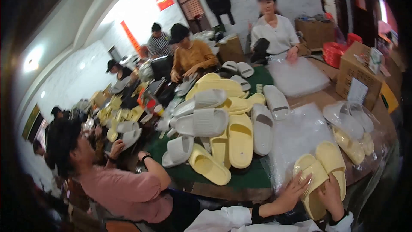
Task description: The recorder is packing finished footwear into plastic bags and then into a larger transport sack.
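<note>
A pair of yellow slippers lies at the lower right on the clear plastic bags [296, 141], toes toward me. My left hand [288, 195] is at the outer side of the left yellow slipper [314, 206], its fingers over the ribbed strap. Between the two slippers reaches my right hand [332, 196], its fingers against the right yellow slipper [329, 151]; part of its grip is hidden. To the left, grey slippers [210, 122] and yellow slippers [240, 141] are piled on a green mat [253, 176]. Bagged slippers [349, 145] lie beyond my right hand.
A cardboard box [358, 71] and red twine [332, 54] stand at the far right. Across the table, a person in white [274, 32] is by another stack of bags [296, 77]. A person in pink [124, 189] sits close on my left; several others work farther back.
</note>
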A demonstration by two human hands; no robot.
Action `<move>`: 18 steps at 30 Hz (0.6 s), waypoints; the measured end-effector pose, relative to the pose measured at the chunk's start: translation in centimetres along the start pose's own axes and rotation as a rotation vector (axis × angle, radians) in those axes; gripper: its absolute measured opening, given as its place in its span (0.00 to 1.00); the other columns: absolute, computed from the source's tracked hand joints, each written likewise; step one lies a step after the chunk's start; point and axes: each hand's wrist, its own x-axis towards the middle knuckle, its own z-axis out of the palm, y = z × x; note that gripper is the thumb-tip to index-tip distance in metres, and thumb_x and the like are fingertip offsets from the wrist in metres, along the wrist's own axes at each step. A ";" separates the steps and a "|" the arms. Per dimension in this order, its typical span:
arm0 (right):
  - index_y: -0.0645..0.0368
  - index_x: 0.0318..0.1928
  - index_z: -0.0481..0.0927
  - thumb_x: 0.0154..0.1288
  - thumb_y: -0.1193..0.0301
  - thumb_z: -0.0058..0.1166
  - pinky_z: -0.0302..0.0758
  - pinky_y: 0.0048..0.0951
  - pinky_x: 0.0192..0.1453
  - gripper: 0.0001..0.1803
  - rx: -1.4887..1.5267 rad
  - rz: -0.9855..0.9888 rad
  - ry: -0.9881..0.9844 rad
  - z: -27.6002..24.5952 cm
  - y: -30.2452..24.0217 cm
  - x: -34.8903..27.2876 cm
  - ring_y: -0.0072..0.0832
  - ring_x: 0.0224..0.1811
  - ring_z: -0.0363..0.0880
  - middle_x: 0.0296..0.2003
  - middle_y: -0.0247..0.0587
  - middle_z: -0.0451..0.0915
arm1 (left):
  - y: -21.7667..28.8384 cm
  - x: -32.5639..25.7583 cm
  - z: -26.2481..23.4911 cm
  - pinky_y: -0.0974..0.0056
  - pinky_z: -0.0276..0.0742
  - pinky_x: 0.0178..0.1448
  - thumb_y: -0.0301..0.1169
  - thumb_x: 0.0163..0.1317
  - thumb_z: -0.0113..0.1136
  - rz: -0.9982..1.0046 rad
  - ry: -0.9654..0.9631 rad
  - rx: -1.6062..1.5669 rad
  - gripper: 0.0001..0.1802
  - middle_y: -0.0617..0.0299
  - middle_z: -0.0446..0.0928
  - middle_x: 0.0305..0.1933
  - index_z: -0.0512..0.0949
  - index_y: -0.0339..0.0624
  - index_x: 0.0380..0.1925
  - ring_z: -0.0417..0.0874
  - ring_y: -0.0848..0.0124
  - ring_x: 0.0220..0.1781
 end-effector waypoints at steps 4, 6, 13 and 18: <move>0.67 0.53 0.69 0.51 0.79 0.56 0.65 0.45 0.59 0.25 -0.070 -0.121 0.161 3.1 0.5 0.8 0.56 0.55 0.67 0.51 0.62 0.69 | 1.0 -1.0 0.1 0.44 0.47 0.72 0.18 0.55 0.44 -0.011 -0.028 0.042 0.38 0.60 0.46 0.76 0.54 0.42 0.69 0.39 0.52 0.77; 0.66 0.56 0.67 0.56 0.76 0.53 0.62 0.44 0.62 0.25 0.061 -0.102 0.006 1.5 0.3 2.2 0.56 0.59 0.64 0.57 0.62 0.65 | 2.4 -0.9 -1.0 0.44 0.47 0.72 0.20 0.56 0.44 -0.042 -0.082 0.211 0.39 0.56 0.44 0.76 0.50 0.41 0.70 0.39 0.52 0.77; 0.63 0.58 0.68 0.60 0.70 0.52 0.60 0.45 0.66 0.25 0.853 -0.489 -0.449 6.5 4.1 10.6 0.53 0.64 0.60 0.61 0.60 0.63 | 1.9 -1.3 0.0 0.40 0.48 0.70 0.37 0.70 0.33 0.290 -0.013 -0.068 0.30 0.58 0.52 0.74 0.49 0.52 0.72 0.50 0.43 0.73; 0.61 0.57 0.69 0.61 0.69 0.52 0.62 0.45 0.64 0.24 0.638 -0.620 -0.417 8.8 3.2 13.2 0.52 0.64 0.61 0.59 0.58 0.65 | -0.4 -1.8 1.8 0.45 0.55 0.68 0.44 0.69 0.33 0.328 0.066 0.006 0.33 0.43 0.56 0.70 0.52 0.34 0.67 0.55 0.43 0.71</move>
